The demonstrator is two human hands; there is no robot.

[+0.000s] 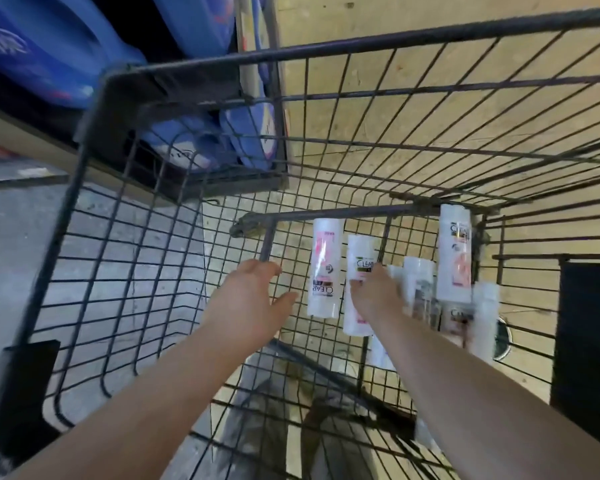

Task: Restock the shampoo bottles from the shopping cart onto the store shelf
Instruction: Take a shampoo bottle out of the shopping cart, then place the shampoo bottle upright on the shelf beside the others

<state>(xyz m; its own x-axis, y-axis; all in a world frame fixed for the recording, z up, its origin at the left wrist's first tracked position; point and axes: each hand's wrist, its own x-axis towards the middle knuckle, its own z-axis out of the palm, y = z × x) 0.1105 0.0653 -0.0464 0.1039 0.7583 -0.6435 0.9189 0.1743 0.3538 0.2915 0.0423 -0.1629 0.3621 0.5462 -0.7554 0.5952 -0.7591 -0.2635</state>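
Several white shampoo bottles with pink labels lie on the wire floor of the shopping cart. One bottle lies left of the rest, just right of my left hand, which hovers open above the cart floor and holds nothing. My right hand lies over the middle of a second bottle; whether its fingers close round it is hidden. A tall bottle and more blurred bottles lie to the right of that hand.
The store shelf runs along the upper left, with large blue containers on it and more blue packs behind the cart's corner. A black panel stands at the right. Pale floor shows through the wire mesh.
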